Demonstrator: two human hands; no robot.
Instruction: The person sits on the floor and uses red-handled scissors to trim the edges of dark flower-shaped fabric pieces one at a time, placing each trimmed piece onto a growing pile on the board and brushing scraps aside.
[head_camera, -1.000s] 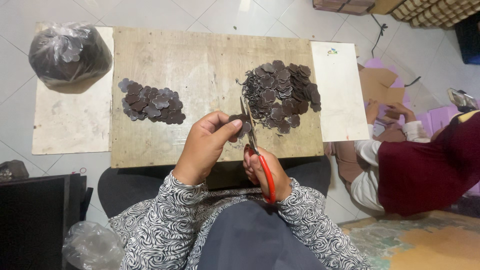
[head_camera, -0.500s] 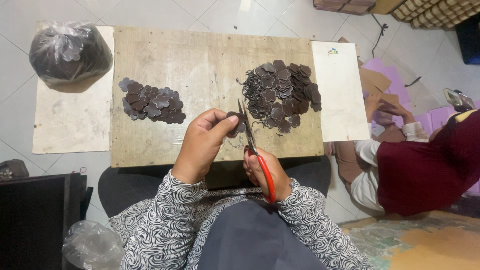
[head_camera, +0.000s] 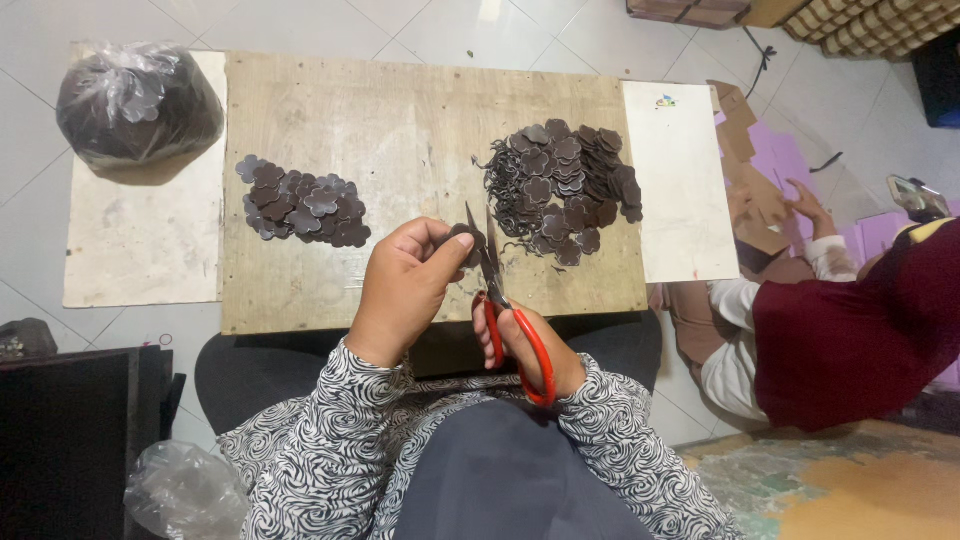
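left hand (head_camera: 405, 285): fingers closed on a small dark brown flower-shaped piece (head_camera: 466, 240) above the desk (head_camera: 400, 130) front edge | right hand (head_camera: 530, 345): curled through red-handled scissors (head_camera: 505, 300), blades at the piece | trimmed pile (head_camera: 305, 205) left, untrimmed pile (head_camera: 560, 185) right

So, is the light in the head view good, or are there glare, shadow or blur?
Head view: light is even and soft; the left hand, right hand and red-handled scissors look sharp; mild glare on the plastic bag, which casts a soft shadow on the white board; the table edges bow slightly, as with a wide lens.
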